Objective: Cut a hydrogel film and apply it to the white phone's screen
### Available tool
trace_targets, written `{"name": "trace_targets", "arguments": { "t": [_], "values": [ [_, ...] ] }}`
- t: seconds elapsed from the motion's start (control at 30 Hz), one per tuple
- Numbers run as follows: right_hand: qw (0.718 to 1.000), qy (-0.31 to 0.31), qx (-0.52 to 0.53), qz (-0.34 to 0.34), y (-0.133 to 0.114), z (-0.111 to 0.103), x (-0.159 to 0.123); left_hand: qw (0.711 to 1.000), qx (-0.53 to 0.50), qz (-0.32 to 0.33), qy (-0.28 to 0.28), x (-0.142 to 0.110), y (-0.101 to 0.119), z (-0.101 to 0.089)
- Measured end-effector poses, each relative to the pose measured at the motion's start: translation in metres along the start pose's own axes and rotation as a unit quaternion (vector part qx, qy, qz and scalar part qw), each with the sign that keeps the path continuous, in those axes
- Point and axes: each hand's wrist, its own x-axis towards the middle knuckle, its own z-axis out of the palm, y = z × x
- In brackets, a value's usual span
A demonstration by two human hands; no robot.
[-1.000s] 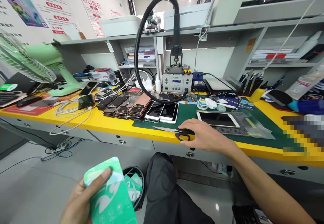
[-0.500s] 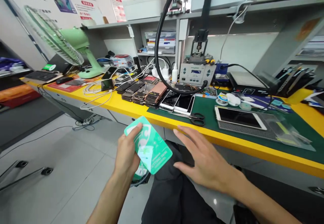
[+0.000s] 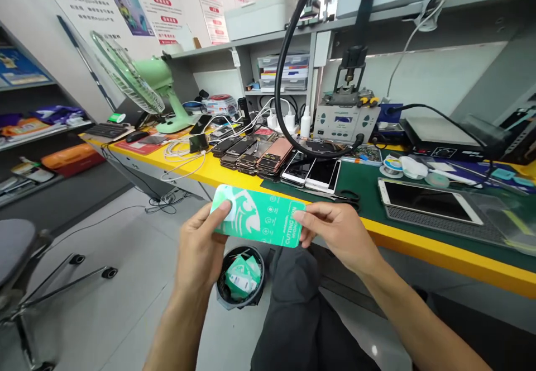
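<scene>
The left hand [image 3: 199,242] and right hand [image 3: 337,228] are apart, both clamped on a green packet [image 3: 257,217] held before the bench [image 3: 393,234], at its nine and three o'clock ends. From it, a bin [image 3: 228,304] sits at seven o'clock, white phones [image 3: 323,175] at two.

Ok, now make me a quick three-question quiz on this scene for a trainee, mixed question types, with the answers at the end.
1. True or false: only the left hand is holding the green packet.
2. Multiple choice: where do other green pieces lie?
A) on the chair
B) in the bin
C) on the dark trousers
3. Fill in the blank: the dark-handled ____ lie on the bench in front of the white-framed phones.

Key:
1. False; the right hand grips the packet's other end.
2. B
3. scissors
</scene>
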Motion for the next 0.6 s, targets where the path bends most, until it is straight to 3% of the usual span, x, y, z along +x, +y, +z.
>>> {"name": "trace_targets", "arguments": {
  "t": [0.17,0.27,0.3,0.37,0.43,0.5,0.6],
  "values": [
    [0.995,0.034,-0.060,-0.070,-0.032,-0.012,0.013,0.990,0.115,0.036,-0.067,-0.003,0.009,-0.017],
    [0.969,0.041,-0.146,-0.192,-0.042,-0.018,0.010,0.965,0.211,0.148,-0.047,-0.007,0.011,-0.025],
    [0.945,0.040,-0.183,-0.268,-0.042,-0.021,0.008,0.944,0.246,0.214,-0.044,-0.007,0.011,-0.029],
    [0.865,0.042,-0.260,-0.427,-0.039,-0.028,0.003,0.888,0.302,0.344,-0.040,-0.006,0.009,-0.036],
    [0.776,0.057,-0.329,-0.535,-0.030,-0.034,-0.002,0.859,0.311,0.407,-0.026,-0.004,0.004,-0.041],
    [0.721,0.091,-0.374,-0.576,-0.019,-0.035,-0.005,0.892,0.267,0.365,-0.003,-0.004,-0.005,-0.041],
    [0.708,0.131,-0.378,-0.582,-0.001,-0.024,-0.008,0.966,0.158,0.188,-0.080,-0.008,-0.021,-0.030]
  ]
}}
